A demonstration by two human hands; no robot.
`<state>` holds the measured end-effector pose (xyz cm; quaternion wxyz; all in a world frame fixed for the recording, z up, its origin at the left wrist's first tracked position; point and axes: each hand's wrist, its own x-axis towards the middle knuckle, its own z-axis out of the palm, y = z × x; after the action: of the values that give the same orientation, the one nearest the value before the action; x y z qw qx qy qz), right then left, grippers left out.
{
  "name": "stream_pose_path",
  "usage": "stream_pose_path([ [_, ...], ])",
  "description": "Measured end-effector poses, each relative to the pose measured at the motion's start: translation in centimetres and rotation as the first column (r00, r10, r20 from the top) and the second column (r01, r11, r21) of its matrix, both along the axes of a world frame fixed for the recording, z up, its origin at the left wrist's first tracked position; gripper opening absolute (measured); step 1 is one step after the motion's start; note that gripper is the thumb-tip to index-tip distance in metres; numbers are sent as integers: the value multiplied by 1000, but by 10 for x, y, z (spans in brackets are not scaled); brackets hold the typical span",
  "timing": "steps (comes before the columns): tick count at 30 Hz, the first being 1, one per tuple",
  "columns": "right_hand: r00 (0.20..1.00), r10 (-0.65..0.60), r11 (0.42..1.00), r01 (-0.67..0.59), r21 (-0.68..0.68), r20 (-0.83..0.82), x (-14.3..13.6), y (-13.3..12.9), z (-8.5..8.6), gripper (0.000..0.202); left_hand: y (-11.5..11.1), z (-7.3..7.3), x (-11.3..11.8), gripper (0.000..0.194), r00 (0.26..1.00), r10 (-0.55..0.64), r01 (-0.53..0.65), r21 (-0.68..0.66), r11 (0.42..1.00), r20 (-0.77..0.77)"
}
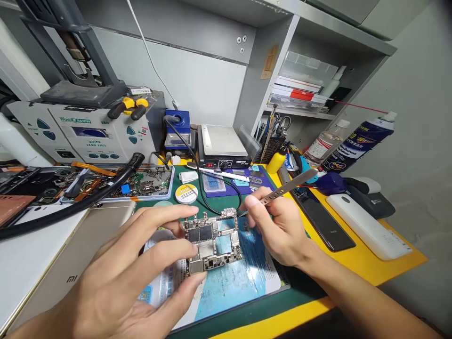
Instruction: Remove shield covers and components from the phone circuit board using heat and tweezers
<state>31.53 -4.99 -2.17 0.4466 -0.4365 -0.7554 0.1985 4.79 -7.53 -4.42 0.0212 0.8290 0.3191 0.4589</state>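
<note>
Grey metal shelving [254, 89] stands at the back of the bench, whose yellow tabletop [374, 273] reaches toward the right. On the left side sits a QUICK hot-air rework station [81, 146], and in the middle lies a dark green work mat [275, 303]. A gold phone back panel [95, 230] with an MI logo lies at the left, partly behind the left hand [116, 278]. A blue-and-white printed booklet [257, 278] rests on the mat between the two hands. The right hand [278, 230] is closed around a slim metal tool, while the left pinches a phone logic board between thumb and fingertips at the board's left end. A black phone [328, 221] lies farther right on the yellow surface. The phone logic board [213, 242] is over the booklet, chip side in view; whether it touches the pages I cannot tell. The slim metal tool [289, 187] has a row of holes and points up to the right. Smallest is a pale blue square [223, 245] on the board.
</note>
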Motion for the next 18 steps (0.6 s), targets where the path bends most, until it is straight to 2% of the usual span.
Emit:
stream_pose_path([
  [2, 995, -7, 999, 3, -41, -99, 0, -3, -1, 50, -1, 1, 0, 9, 1000, 22, -22, 4, 1000, -3],
  [5, 962, -20, 998, 5, -56, -271, 1, -9, -4, 34, -2, 5, -1, 12, 998, 55, -55, 4, 998, -13],
  [7, 930, -40, 999, 34, -24, -367, 1, -14, -6, 21, -3, 7, -3, 18, 997, 70, -70, -4, 998, -38],
  [9, 904, -47, 996, 73, 45, -425, 0, -19, -8, 16, -4, 8, -4, 23, 995, 78, -80, -22, 997, -55],
  [14, 909, -9, 978, 95, 186, -417, -7, -37, -8, 17, -4, 4, -3, 23, 996, 87, -89, -42, 995, -33],
  [18, 944, -23, 985, 79, 156, -330, -17, -52, -2, 17, -3, 0, 4, 18, 993, 112, -111, -41, 993, 33],
])
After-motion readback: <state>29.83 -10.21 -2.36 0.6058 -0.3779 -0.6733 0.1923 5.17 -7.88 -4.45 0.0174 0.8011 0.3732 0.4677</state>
